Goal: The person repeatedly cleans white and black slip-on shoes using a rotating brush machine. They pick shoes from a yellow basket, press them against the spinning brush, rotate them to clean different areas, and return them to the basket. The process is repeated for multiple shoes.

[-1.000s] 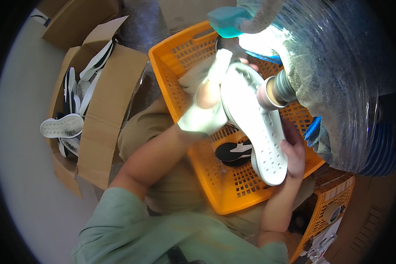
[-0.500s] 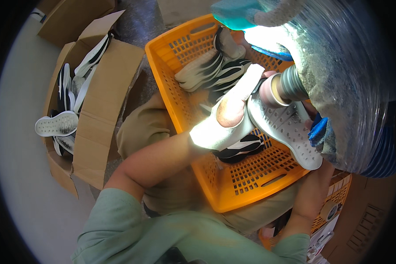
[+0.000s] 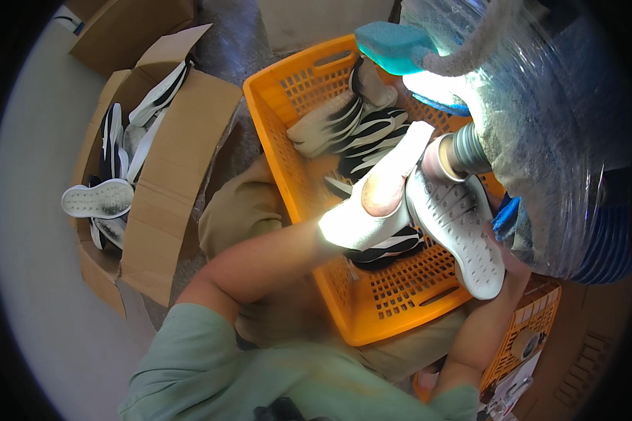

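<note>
A white shoe sole [image 3: 456, 231] is clamped in both hands, the left hand [image 3: 372, 203] and the right hand [image 3: 502, 245], against the grinding wheel [image 3: 439, 158]. Finished soles are stacked in the orange basket [image 3: 288, 140] beneath the wheel. More are left in the cardboard box [image 3: 182, 147] beside the basket.

An orange crate [image 3: 281, 133] holds black-and-white soles [image 3: 358, 130]. A teal sponge [image 3: 393, 45] sits at its far rim. To the left, an open carton [image 3: 182, 154] (flaps spread) holds more soles [image 3: 123, 140], one white sole [image 3: 97, 200] lying tread-up.

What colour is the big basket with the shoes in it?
Orange, seen best in the head view: the plastic basket.
</note>
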